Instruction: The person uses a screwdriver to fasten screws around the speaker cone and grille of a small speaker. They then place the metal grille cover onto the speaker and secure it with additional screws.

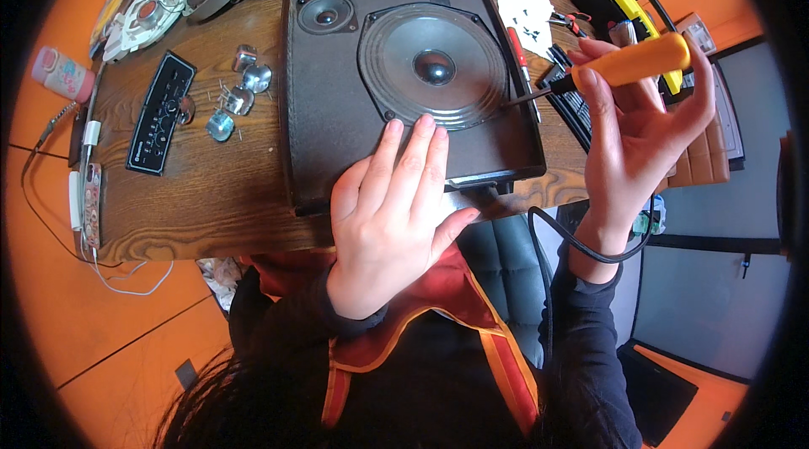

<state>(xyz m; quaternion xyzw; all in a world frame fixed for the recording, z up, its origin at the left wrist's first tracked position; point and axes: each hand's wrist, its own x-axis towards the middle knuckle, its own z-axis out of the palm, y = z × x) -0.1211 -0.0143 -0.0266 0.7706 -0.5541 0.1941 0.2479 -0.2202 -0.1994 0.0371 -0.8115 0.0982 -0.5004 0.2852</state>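
Observation:
A black speaker box (324, 124) lies on its back at the table's near edge, its front facing up. It carries a large round woofer (392, 48) and a small tweeter (326, 15) at its far left corner. My left hand (383, 217) rests flat on the box's near part, fingers stretched out, fingertips at the woofer's near rim. My right hand (632, 133) is closed around the yellow handle of a screwdriver (632, 64), held slanted. Its shaft points left, and the tip meets the woofer frame at the lower right; any screw under it is too small to make out.
Left of the box lie a black control panel (162, 112) and several shiny metal cups (238, 100) among loose screws. A red pen-like tool (517, 53), a white sheet with small dark parts (521, 6) and a yellow-black toolbox (624, 2) sit to the right. A black cord (581, 248) loops by my right wrist.

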